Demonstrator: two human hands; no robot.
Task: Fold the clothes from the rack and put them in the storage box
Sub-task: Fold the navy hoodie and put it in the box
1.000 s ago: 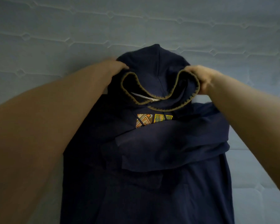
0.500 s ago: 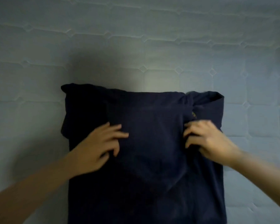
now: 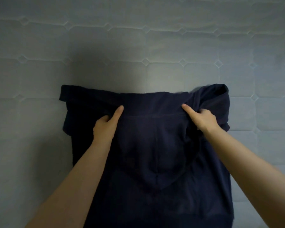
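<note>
A dark navy hoodie (image 3: 155,145) lies flat on a pale quilted mattress (image 3: 138,46). Its hood is folded down over the body, with the hood's point toward me. My left hand (image 3: 105,125) grips the cloth at the left of the top fold, index finger stretched along the fold line. At the right of that fold, my right hand (image 3: 202,119) pinches a bunch of fabric, index finger also extended. The hoodie's lower part runs out of the bottom of the view. The rack and the storage box are out of sight.
The mattress stretches far beyond the hoodie on the left, right and far side. Nothing else lies on it in view.
The hood was upright and held open a second ago; it has been folded down over the body. Both hands then moved up from the middle of the cloth to the top fold.
</note>
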